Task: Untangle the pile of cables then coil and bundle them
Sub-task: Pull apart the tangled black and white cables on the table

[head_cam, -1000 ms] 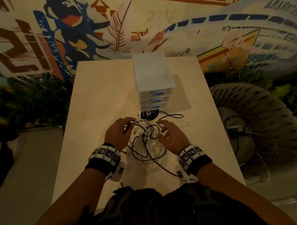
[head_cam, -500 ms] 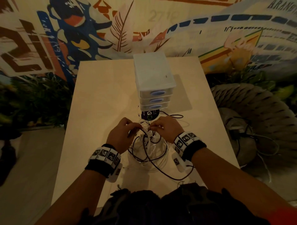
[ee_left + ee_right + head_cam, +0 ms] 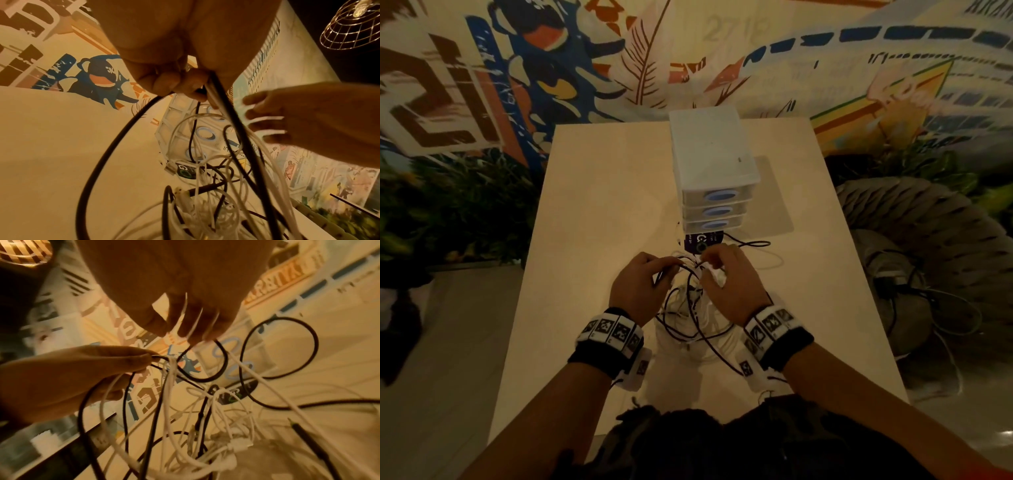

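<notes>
A tangled pile of black and white cables [image 3: 688, 322] lies on the pale table [image 3: 592, 212], just in front of me. My left hand [image 3: 674, 266] is at the top left of the tangle and pinches a black cable [image 3: 115, 139] together with white strands [image 3: 213, 97]. My right hand [image 3: 709, 264] faces it from the right, fingers curled, with white cables [image 3: 193, 321] running between them. Both hands hold their strands up above the pile [image 3: 218, 449]. A black loop [image 3: 279, 347] hangs beyond the right fingers.
A white three-drawer box [image 3: 710, 171] stands right behind the pile, with a round black tag [image 3: 702, 241] at its foot. A black cable loop [image 3: 753, 244] trails right of the tag. Right of the table is a woven chair [image 3: 941, 246] with more cords.
My right hand, spread over the pile a second ago, has curled onto white strands and moved in to meet the left hand. Both hands have lifted cables off the pile.
</notes>
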A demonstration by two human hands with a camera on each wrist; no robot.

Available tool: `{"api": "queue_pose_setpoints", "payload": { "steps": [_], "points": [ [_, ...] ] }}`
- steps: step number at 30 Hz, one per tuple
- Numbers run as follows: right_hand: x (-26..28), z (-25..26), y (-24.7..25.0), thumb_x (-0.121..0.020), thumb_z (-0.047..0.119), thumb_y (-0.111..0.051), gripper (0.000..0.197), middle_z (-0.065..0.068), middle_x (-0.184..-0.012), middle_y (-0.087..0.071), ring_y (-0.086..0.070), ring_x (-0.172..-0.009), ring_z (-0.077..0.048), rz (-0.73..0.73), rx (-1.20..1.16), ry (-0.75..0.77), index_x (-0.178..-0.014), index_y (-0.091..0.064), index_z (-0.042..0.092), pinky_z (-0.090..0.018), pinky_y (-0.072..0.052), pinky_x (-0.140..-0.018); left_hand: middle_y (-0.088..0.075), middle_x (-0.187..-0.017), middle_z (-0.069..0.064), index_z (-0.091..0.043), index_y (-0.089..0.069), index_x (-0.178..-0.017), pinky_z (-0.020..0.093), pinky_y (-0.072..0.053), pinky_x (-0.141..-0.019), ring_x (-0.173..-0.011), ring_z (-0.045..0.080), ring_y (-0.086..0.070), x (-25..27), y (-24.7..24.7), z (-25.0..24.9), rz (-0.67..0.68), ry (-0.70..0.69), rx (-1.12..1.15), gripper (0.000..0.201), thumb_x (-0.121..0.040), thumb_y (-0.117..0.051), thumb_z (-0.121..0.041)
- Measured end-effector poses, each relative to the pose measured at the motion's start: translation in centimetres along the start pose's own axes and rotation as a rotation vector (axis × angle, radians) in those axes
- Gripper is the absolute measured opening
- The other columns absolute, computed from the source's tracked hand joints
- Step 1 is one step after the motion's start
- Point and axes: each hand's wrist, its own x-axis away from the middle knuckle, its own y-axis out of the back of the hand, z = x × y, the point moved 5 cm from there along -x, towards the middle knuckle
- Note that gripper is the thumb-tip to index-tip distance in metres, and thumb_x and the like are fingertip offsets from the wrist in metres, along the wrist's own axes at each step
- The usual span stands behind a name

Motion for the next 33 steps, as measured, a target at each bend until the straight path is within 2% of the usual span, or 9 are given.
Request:
{"api": "queue_pose_setpoints", "payload": {
  "steps": [1,3,6,8,13,20,24,30,33],
  "points": [
    [0.6,0.8,0.3,-0.087,0.028,-0.065,0.011,0.014,-0.089,-0.051,-0.046,-0.082,-0.004,-0.034,0.089,0.061,-0.094,-0.058,0.028,-0.014,-0.037,-0.073,-0.054,-0.086,-0.007,-0.034,-0.075,-0.113,0.024,-0.037,-0.062,-0.070,0.012,-0.047,0.0,0.0,0.1,0.000,0.009,-0.011,0.019,-0.097,-0.063,-0.035],
    [1.7,1.8,-0.7,-0.086,0.044,-0.063,0.016,0.015,-0.077,-0.044,-0.043,-0.072,-0.005,0.075,0.271,0.118,-0.081,-0.054,0.031,-0.016,-0.033,-0.063,-0.056,-0.086,-0.007,-0.036,-0.075,-0.111,0.025,-0.037,-0.063,-0.070,0.011,-0.047,0.1,0.1,0.3,-0.005,0.030,-0.017,0.019,-0.096,-0.063,-0.037],
    [2.5,0.4,-2.8,-0.086,0.063,-0.054,0.034,0.009,-0.080,-0.054,-0.056,-0.074,-0.013,0.207,0.451,0.011,-0.079,-0.054,0.029,-0.030,-0.045,-0.062,-0.057,-0.086,-0.007,-0.037,-0.075,-0.109,0.025,-0.038,-0.065,-0.070,0.011,-0.048,0.2,0.2,0.3,-0.021,0.042,0.012,0.017,-0.096,-0.064,-0.036],
    [2.6,-1.0,-3.3,-0.086,0.070,-0.049,0.041,0.006,-0.088,-0.061,-0.061,-0.081,-0.018,0.239,0.507,-0.104,-0.083,-0.056,0.030,-0.033,-0.049,-0.067,-0.059,-0.087,-0.005,-0.037,-0.075,-0.108,0.026,-0.040,-0.066,-0.072,0.013,-0.051,0.2,0.2,0.3,-0.024,0.047,0.027,0.016,-0.096,-0.065,-0.035],
    [2.0,-1.4,-4.0,-0.092,0.064,-0.044,0.042,0.003,-0.098,-0.070,-0.068,-0.091,-0.022,0.228,0.547,-0.155,-0.102,-0.066,0.030,-0.033,-0.052,-0.072,-0.064,-0.090,-0.002,-0.032,-0.076,-0.107,0.026,-0.040,-0.067,-0.068,0.014,-0.049,0.2,-0.2,0.4,-0.019,0.058,0.055,0.016,-0.096,-0.065,-0.033],
    [2.2,-1.0,-4.9,-0.082,0.062,-0.053,0.038,0.003,-0.081,-0.063,-0.059,-0.077,-0.021,0.303,0.416,-0.165,-0.084,-0.059,0.025,-0.034,-0.049,-0.069,-0.062,-0.092,-0.004,-0.034,-0.074,-0.108,0.026,-0.045,-0.070,-0.078,0.017,-0.059,0.0,-0.3,1.3,-0.030,0.046,0.036,0.016,-0.097,-0.063,-0.035],
    [3.2,0.1,-3.6,-0.084,0.048,-0.059,0.031,0.004,-0.073,-0.050,-0.047,-0.069,-0.015,0.421,0.223,-0.043,-0.078,-0.050,0.019,-0.030,-0.034,-0.059,-0.057,-0.092,-0.006,-0.034,-0.073,-0.111,0.025,-0.043,-0.070,-0.082,0.018,-0.061,-0.3,0.0,2.4,-0.048,0.074,0.002,0.018,-0.098,-0.061,-0.036],
    [4.3,-0.4,0.6,-0.079,0.040,-0.056,0.019,0.004,-0.067,-0.047,-0.045,-0.063,-0.008,0.466,0.130,0.009,-0.073,-0.046,0.026,-0.027,-0.036,-0.060,-0.051,-0.091,-0.008,-0.035,-0.072,-0.113,0.026,-0.042,-0.068,-0.075,0.016,-0.053,-0.9,0.3,3.9,-0.025,0.117,-0.017,0.020,-0.100,-0.057,-0.036],
    [5.0,-1.3,3.4,-0.081,0.032,-0.061,0.011,0.001,-0.069,-0.054,-0.050,-0.064,-0.011,0.423,0.057,-0.022,-0.079,-0.058,0.021,-0.030,-0.041,-0.063,-0.051,-0.092,-0.006,-0.033,-0.072,-0.114,0.031,-0.047,-0.069,-0.076,0.019,-0.054,-1.2,0.5,4.6,-0.027,0.132,-0.001,0.020,-0.100,-0.056,-0.035]
  ]
}}
